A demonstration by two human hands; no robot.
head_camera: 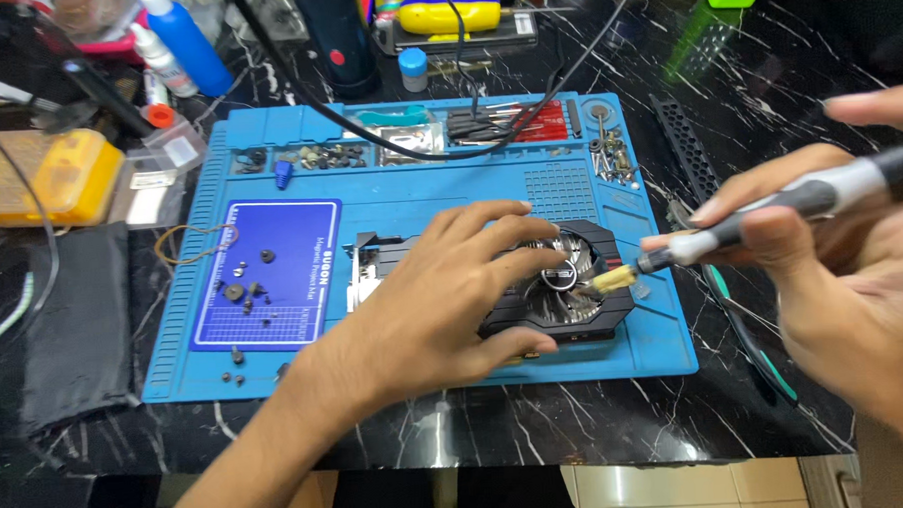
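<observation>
Reaching in from the lower edge, the left hand (443,294) lies flat with fingers spread over a black graphics card (563,290) on the blue work mat (419,185) (covering its left half). At the frame's right, the right hand (852,270), partly cut off, is clamped around a grey rotary tool (770,213), whose brush tip (614,278) touches the fan.
</observation>
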